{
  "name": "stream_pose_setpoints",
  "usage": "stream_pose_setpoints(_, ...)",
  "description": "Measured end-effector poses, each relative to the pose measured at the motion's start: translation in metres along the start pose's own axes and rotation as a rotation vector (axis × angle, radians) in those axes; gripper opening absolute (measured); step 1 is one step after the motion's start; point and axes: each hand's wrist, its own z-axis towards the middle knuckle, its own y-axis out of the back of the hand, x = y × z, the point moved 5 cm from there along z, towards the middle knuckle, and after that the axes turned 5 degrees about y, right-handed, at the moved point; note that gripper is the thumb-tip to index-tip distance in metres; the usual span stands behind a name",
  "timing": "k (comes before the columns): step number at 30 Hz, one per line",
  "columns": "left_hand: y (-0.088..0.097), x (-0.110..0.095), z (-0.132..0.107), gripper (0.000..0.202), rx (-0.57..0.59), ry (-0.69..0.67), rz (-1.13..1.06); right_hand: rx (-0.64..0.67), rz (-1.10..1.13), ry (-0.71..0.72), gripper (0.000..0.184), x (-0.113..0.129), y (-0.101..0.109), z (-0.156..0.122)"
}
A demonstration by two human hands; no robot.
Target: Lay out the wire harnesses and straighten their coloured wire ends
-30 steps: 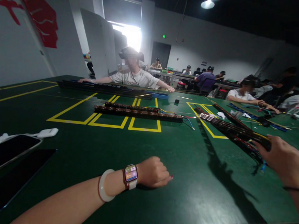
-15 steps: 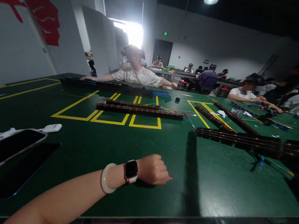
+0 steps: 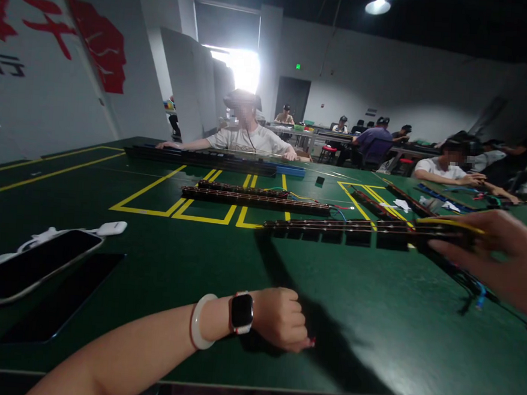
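My left hand [image 3: 281,319] is curled into a fist on the green table [image 3: 187,258] near its front edge, a watch [image 3: 241,312] and a pale bangle [image 3: 198,321] at the wrist. I see nothing held in it, though a small red spot shows at a fingertip. At the right, my right hand [image 3: 507,256] grips the near end of a long dark strip with copper-coloured lines [image 3: 333,226]. The strip is raised above the tabletop, pointing left, and casts a shadow. Blue and black wires [image 3: 477,297] hang below the gripped end.
Two similar strips [image 3: 254,198] lie across yellow tape outlines further back. Left of my arm are a phone [image 3: 37,263], a dark flat panel [image 3: 67,298] and a white cable [image 3: 39,239]. A co-worker [image 3: 245,133] sits opposite behind long black bars [image 3: 198,158]; another person [image 3: 450,165] works at the right.
The dark strip has swung left across the table, and my right hand has come into view holding it. My left fist stays on the table. The view has shifted slightly.
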Motion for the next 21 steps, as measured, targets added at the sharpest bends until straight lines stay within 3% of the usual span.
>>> stream_pose_setpoints(3,-0.001,0.003,-0.002,0.034,-0.020,-0.002,0.063,0.123,0.280,0.088,0.046,0.050,-0.046,0.019)
stream_pose_setpoints(9,-0.003,0.005,-0.005,0.034,-0.149,-0.059,0.211,0.320,0.708,-0.014,0.040,0.101,-0.164,0.029)
stream_pose_setpoints(12,-0.001,0.004,-0.004,0.034,-0.192,-0.065,0.231,0.392,0.797,-0.013,0.039,0.129,-0.214,0.023)
stream_pose_setpoints(16,0.001,0.004,-0.003,0.035,-0.191,-0.053,0.266,0.404,0.789,0.037,0.038,0.164,-0.256,0.013)
stream_pose_setpoints(21,-0.002,0.007,-0.003,0.034,-0.132,-0.023,0.276,0.465,0.692,0.103,0.034,0.184,-0.281,0.002)
